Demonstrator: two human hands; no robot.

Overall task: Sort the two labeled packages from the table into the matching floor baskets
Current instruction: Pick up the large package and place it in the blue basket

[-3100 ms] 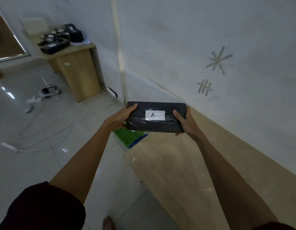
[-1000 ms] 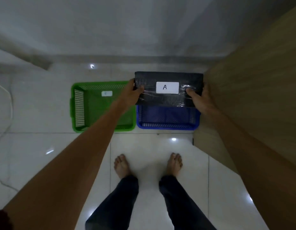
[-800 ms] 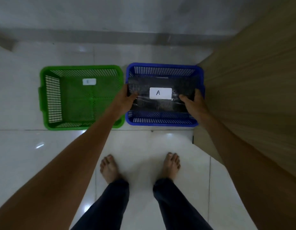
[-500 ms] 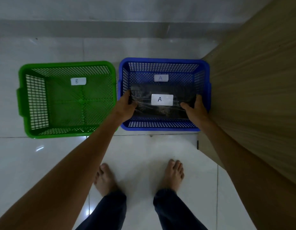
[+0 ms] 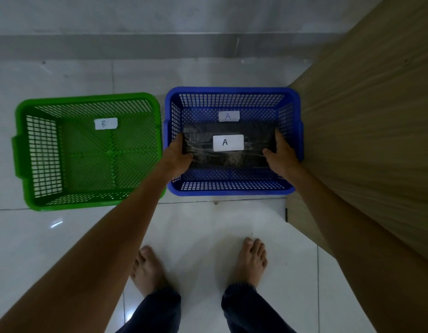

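Note:
A black plastic-wrapped package (image 5: 203,145) with a white label marked A lies flat, low inside the blue floor basket (image 5: 232,188), whose back wall also carries an A label. My left hand (image 5: 177,155) grips the package's left end and my right hand (image 5: 279,156) grips its right end. Whether the package touches the basket's bottom I cannot tell. To the left stands the green basket (image 5: 23,150) labelled B, with nothing in it. A second package is not in view.
The wooden table (image 5: 376,116) rises right beside the blue basket on the right. A grey wall skirting (image 5: 136,46) runs behind both baskets. My bare feet (image 5: 148,267) stand on glossy white floor tiles in front of the baskets.
I turned from the table to the floor baskets. Both hands carried the A package down over the blue basket and lowered it inside.

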